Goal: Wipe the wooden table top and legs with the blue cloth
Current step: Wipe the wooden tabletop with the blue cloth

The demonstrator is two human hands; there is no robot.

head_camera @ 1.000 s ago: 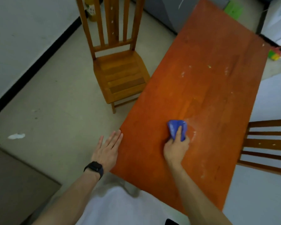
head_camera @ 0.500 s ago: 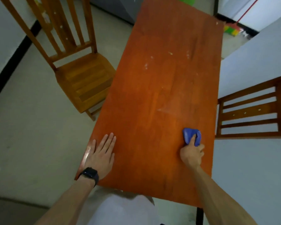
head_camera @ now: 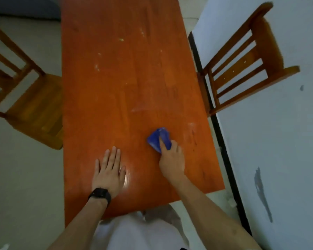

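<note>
A long reddish wooden table top point(head_camera: 123, 83) stretches away from me, marked with pale smudges and specks further up. My right hand point(head_camera: 171, 159) presses a small bunched blue cloth point(head_camera: 156, 138) onto the near right part of the top, index finger laid over it. My left hand point(head_camera: 108, 171), with a black watch on the wrist, lies flat and spread on the near middle of the top, holding nothing. The table legs are hidden under the top.
A wooden slatted chair point(head_camera: 34, 105) stands on the floor close to the table's left edge. Another wooden chair point(head_camera: 242, 65) sits against the white wall point(head_camera: 278, 141) at the table's right edge. Pale floor lies to the left.
The view has swung to the right. My right hand slid the cloth from the right edge back toward the middle. My left hand now lies further in from the table's left edge.
</note>
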